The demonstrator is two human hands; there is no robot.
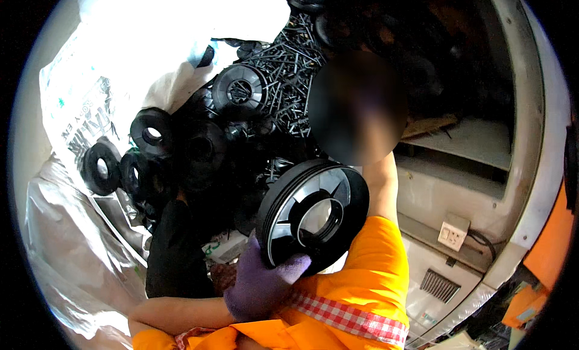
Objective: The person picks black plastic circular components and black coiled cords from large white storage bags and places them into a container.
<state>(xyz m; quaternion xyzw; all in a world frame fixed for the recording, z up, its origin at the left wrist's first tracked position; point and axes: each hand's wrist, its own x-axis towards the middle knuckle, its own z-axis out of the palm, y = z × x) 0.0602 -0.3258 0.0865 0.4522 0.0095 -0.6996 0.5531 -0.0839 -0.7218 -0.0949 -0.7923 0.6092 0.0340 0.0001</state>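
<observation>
My left hand (pixel 259 280), in a purple glove, grips the lower rim of a large round black plastic part (pixel 310 244). This part has a ridged outer wall, inner ribs and a hole in its middle, and it is held tilted in front of my body. My right arm (pixel 383 184) reaches forward along the right side, past the part. A round blurred patch covers my right hand (pixel 367 106), so its fingers and anything in them are hidden. The hand is nearest to the dark opening of the machine.
Many thin black plastic sticks (pixel 289 78) lie heaped ahead, with a similar round part (pixel 239 88) among them. Several black rings (pixel 151 133) are piled at left beside a white sack (pixel 175 42). A pale machine frame (pixel 509 151) with a socket box (pixel 452 232) stands at right.
</observation>
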